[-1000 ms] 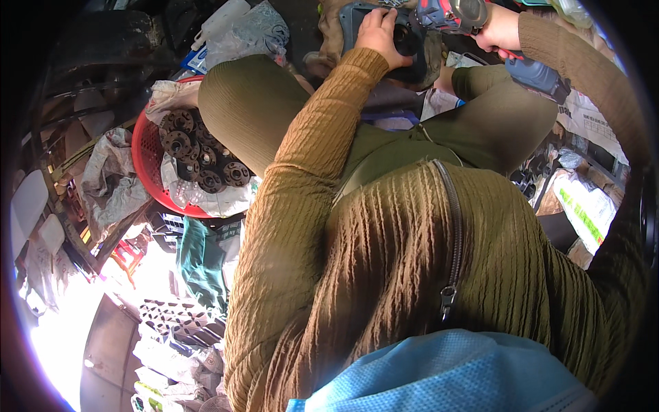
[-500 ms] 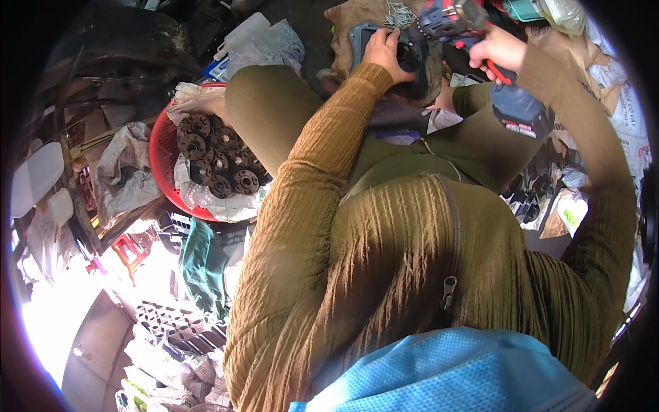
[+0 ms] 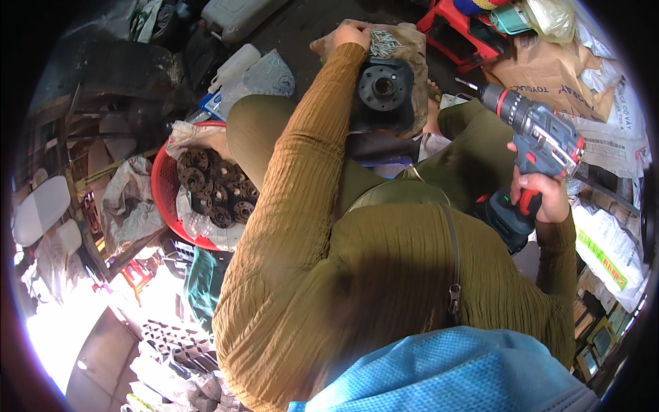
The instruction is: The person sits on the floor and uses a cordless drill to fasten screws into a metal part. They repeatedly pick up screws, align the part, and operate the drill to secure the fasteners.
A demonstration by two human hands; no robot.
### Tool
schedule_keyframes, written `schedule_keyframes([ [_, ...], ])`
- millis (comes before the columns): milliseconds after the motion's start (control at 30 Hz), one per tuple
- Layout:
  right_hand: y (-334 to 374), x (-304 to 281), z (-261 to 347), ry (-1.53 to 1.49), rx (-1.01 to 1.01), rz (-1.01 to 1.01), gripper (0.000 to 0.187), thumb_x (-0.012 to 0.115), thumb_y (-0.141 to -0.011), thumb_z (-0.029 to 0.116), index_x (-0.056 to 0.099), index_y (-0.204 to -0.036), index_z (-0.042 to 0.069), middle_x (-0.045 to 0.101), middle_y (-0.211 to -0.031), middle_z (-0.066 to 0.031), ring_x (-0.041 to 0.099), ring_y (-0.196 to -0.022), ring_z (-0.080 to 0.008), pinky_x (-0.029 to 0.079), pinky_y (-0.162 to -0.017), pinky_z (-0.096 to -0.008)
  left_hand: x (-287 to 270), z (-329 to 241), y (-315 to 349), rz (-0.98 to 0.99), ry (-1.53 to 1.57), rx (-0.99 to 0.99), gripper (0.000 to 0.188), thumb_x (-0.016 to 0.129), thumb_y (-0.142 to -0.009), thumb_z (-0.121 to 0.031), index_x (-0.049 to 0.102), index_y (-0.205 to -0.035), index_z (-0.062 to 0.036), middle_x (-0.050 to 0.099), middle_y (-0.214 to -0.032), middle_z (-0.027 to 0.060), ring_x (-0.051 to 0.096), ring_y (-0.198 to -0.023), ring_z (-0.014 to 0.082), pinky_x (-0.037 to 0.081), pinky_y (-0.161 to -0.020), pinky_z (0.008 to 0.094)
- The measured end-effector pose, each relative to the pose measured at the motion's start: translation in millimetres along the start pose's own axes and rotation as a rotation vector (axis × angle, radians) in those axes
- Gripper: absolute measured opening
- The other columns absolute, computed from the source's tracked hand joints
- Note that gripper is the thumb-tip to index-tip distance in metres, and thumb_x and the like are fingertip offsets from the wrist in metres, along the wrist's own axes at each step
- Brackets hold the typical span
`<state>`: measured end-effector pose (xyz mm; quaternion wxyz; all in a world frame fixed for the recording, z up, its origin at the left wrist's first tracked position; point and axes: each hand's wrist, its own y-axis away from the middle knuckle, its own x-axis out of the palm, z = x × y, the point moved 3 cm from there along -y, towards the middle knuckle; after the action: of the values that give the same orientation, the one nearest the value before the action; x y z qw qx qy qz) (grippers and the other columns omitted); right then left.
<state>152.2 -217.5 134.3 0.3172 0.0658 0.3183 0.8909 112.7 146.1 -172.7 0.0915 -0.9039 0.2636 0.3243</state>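
My right hand (image 3: 539, 196) is wrapped round the grip of a grey, black and red cordless drill (image 3: 542, 134), held over my right thigh. Its chuck and bit point up and to the left. At the far side my left hand (image 3: 351, 34) rests with curled fingers beside a small pile of silver screws (image 3: 384, 43); whatever is in those fingers is hidden. Just nearer than the screws lies a dark, squarish casing (image 3: 395, 122) bearing a round black flange (image 3: 383, 87) with a central bore and a ring of holes. Both lie on brown sacking (image 3: 417, 65).
A red basket (image 3: 162, 192), lined with plastic, holds several dark round flanges (image 3: 218, 189) left of my leg. At the back right stands a red plastic stool (image 3: 456, 34). Paper and plastic sacks (image 3: 604, 110) crowd the right side. A white jug (image 3: 237, 65) lies at the back left.
My left hand has left the casing and moved up to the screws. My right hand has drawn the drill back, down and right, away from the casing, baring the round flange.
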Motion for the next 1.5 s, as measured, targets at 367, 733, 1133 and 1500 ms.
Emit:
schedule_keyframes([
  [367, -6.3, -11.8, -3.7, 0.015, -0.012, 0.014, 0.063, 0.058, -0.064, 0.009, 0.053, -0.125, -0.006, 0.054, -0.069, -0.0109, 0.053, -0.052, -0.0205, 0.044, -0.052, -0.0298, 15.0, 3.9, -10.0, 0.103, 0.033, -0.119, 0.024, 0.074, -0.076, -0.03, 0.076, -0.093, -0.0131, 0.072, -0.088, 0.0096, 0.069, -0.081, 0.0217, 0.054, -0.076, 0.035],
  [733, -19.0, 20.6, 5.9, 0.017, -0.114, 0.176, 0.054, 0.057, -0.072, 0.007, 0.055, -0.125, -0.003, 0.058, -0.08, -0.0085, 0.056, -0.059, -0.0155, 0.048, -0.057, -0.0286, -45.1, -82.5, 83.8, 0.493, 1.532, -0.418, 0.02, 0.067, -0.089, -0.016, 0.063, -0.092, 0.0024, 0.067, -0.084, 0.0103, 0.066, -0.072, 0.0199, 0.058, -0.065, 0.0319],
  [1133, -10.8, 37.0, 7.5, 0.144, -0.181, 0.194, 0.054, 0.061, -0.07, 0.003, 0.058, -0.124, 0.0, 0.059, -0.08, -0.0056, 0.057, -0.057, -0.0144, 0.049, -0.056, -0.0268, -90.3, -117.5, 148.1, 0.485, 1.72, -0.547, 0.016, 0.064, -0.092, -0.016, 0.061, -0.093, -0.0005, 0.065, -0.085, 0.0085, 0.064, -0.076, 0.0179, 0.057, -0.071, 0.0324],
  [1500, -11.3, 33.3, 13.5, 0.286, -0.152, 0.168, 0.054, 0.059, -0.07, 0.004, 0.057, -0.124, 0.001, 0.057, -0.081, -0.004, 0.056, -0.06, -0.0124, 0.048, -0.057, -0.0261, -88.5, -119.4, 157.9, 0.409, 1.803, -0.488, 0.015, 0.065, -0.09, -0.015, 0.061, -0.092, 0.0, 0.064, -0.084, 0.01, 0.064, -0.08, 0.0215, 0.056, -0.075, 0.0343],
])
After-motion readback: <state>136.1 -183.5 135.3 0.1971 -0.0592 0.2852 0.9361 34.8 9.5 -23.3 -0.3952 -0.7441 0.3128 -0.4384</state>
